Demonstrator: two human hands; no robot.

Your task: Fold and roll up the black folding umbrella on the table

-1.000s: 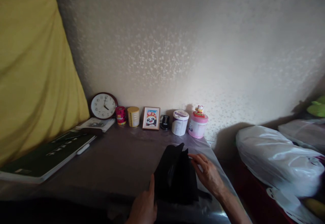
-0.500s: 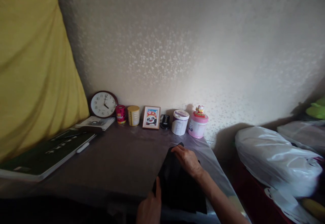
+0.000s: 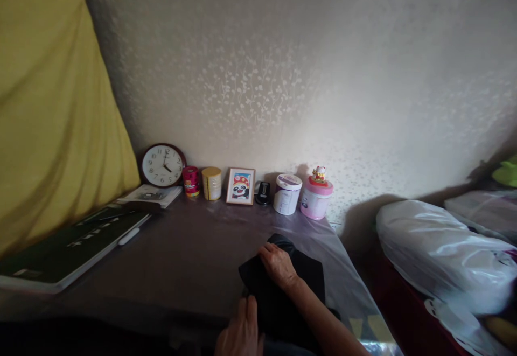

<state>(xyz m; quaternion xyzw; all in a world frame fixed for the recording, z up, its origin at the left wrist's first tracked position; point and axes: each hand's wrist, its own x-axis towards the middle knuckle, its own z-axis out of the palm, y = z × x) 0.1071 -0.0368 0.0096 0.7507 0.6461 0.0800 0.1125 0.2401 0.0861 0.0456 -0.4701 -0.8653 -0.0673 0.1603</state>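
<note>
A black cloth-like item (image 3: 309, 275) lies at the front right of the table, partly under my hands, its far edge bunched and a corner sticking out to the left. My right hand (image 3: 278, 266) rests on its upper part, the fingers bent and closed on the black material. Lower down, my left hand (image 3: 241, 330) is at the item's near left edge, its fingers pressed together. What the left fingertips hold, if anything, is too dark to make out.
Along the wall stand a clock (image 3: 163, 166), a pink tin (image 3: 191, 181), a yellow-lidded can (image 3: 212, 183), a panda picture (image 3: 240, 186), a white tub (image 3: 287, 194) and a pink-lidded tub (image 3: 315, 200). A green book (image 3: 76, 243) lies left. White bags (image 3: 440, 253) sit right.
My right hand has moved left and nearer with the black material. The item now spreads wider, with a corner pointing left. My left hand has shifted slightly.
</note>
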